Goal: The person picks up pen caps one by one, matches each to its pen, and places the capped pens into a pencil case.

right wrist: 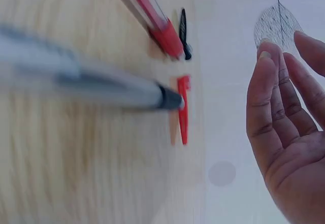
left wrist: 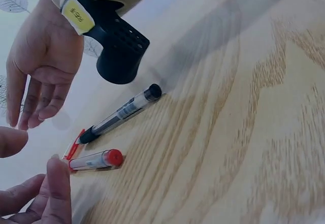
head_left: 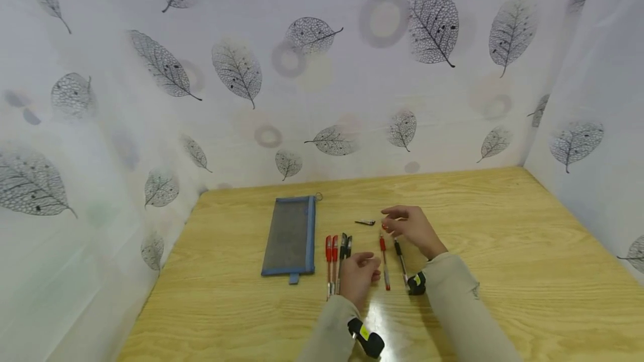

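Observation:
My right hand (head_left: pixel 410 229) hovers past the tips of two uncapped pens, over a red pen cap (right wrist: pixel 183 117) lying on the table. Its fingers are relaxed, with nothing between them in the right wrist view. My left hand (head_left: pixel 358 277) is beside the uncapped red pen (head_left: pixel 385 267), thumb and fingertips apart and holding nothing in the left wrist view. Right of that pen lies an uncapped black pen (head_left: pixel 401 258), its rear end near the right wrist's camera. A black pen cap (head_left: pixel 365 222) rests farther back, left of the red cap.
Two capped red pens (head_left: pixel 331 250) and two capped black pens (head_left: pixel 345 244) lie side by side, partly hidden by my left hand. Left of them is a blue-edged mesh zip pouch (head_left: pixel 289 236). Leaf-patterned sheeting (head_left: pixel 322 99) encloses the wooden table (head_left: pixel 503 228) behind and at the sides.

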Tool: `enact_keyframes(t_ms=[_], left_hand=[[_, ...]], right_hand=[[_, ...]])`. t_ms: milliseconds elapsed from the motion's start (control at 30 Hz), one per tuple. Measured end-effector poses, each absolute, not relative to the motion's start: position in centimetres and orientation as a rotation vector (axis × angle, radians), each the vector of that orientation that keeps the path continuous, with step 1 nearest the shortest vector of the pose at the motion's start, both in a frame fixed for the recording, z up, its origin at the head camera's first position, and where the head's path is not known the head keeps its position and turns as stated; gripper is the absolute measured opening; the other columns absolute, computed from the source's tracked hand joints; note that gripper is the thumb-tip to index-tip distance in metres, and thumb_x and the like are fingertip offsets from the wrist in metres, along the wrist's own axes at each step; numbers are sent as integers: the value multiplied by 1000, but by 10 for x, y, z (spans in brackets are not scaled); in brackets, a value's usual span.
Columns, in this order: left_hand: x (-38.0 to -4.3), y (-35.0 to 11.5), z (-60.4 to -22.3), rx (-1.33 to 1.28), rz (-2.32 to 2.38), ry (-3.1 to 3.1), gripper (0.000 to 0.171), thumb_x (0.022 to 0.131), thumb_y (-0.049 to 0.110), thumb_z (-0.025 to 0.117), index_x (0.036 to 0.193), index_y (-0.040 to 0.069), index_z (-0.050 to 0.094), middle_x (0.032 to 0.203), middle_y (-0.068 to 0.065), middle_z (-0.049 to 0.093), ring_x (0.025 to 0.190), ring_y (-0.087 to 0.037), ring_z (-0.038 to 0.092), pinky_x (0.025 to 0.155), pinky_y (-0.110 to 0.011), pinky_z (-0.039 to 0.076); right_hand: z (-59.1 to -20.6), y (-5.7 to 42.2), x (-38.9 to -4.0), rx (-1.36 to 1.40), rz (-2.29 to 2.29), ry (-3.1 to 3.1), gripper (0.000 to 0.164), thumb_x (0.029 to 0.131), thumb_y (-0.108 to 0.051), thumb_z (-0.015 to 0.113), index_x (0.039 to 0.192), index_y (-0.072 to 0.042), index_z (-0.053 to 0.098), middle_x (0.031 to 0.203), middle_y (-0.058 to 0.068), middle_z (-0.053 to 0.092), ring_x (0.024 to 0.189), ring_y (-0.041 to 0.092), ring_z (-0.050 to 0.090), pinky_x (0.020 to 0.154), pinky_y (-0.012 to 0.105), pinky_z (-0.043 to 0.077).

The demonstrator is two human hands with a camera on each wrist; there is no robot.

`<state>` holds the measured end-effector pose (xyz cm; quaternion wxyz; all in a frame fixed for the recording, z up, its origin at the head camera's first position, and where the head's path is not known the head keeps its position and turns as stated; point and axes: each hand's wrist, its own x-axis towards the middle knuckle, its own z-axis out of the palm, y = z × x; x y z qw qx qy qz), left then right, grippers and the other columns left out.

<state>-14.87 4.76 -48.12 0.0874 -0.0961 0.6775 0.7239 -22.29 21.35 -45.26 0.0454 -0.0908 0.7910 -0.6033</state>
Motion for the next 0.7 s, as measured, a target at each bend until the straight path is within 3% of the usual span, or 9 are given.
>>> enact_keyframes(t_ms=[400, 700], left_hand=[[-160, 65, -493, -453, 1986, 2211, 43, 80, 16, 79, 118, 4, 64, 100, -2, 65, 86, -16, 63, 71, -34, 55], [-160, 76, -487, -422, 1690, 2551, 44, 76, 14, 82, 116, 5, 67, 95, 2, 66, 72, -10, 63, 61, -33, 54]], right_hand=[[-453, 238, -222, -190, -1898, 2478, 42, 94, -17, 63, 126, 11, 56, 106, 21, 65, 83, 23, 66, 76, 42, 56], [-454, 245, -222, -151, -1885, 2506, 42, 95, -19, 63, 126, 9, 57, 107, 24, 64, 83, 21, 66, 77, 45, 55]])
